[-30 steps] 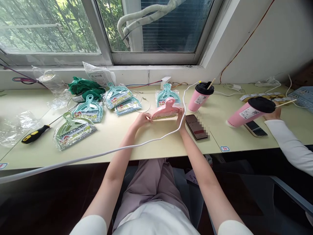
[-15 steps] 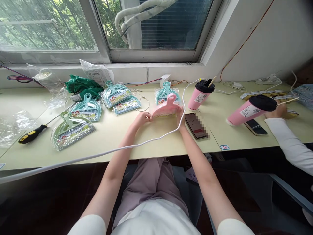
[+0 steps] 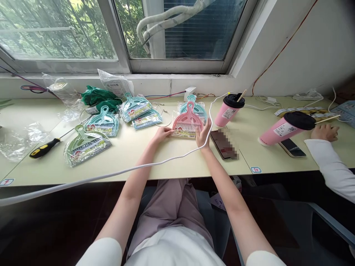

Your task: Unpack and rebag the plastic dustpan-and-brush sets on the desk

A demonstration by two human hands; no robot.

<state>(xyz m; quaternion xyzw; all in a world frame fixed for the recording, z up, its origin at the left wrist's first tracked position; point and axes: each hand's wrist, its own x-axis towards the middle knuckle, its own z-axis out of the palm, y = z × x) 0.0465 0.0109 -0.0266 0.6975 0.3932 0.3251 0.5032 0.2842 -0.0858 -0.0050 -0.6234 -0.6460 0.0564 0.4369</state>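
A pink dustpan and brush set (image 3: 187,120) in clear wrap, with a printed label along its lower edge, is between my hands, handle up. My left hand (image 3: 163,133) pinches its lower left corner. At the lower right corner, my right hand (image 3: 203,136) holds it with the thumb on the front and the fingers pointing up along the side. Directly behind it is a teal dustpan set (image 3: 200,109), partly hidden. A white cable (image 3: 166,160) crosses in front of my right wrist.
Left are several wrapped dustpan sets, including a green one (image 3: 85,146), a screwdriver (image 3: 46,147) and crumpled clear plastic (image 3: 23,140). Right are a phone (image 3: 223,144), pink cups (image 3: 226,112), another phone (image 3: 292,147) and a co-worker's hand (image 3: 325,132).
The pink set has turned from a tilted, blurred position to face me squarely, its label now readable as a strip. My left fingers have closed on its corner. The co-worker's hand has shifted right.
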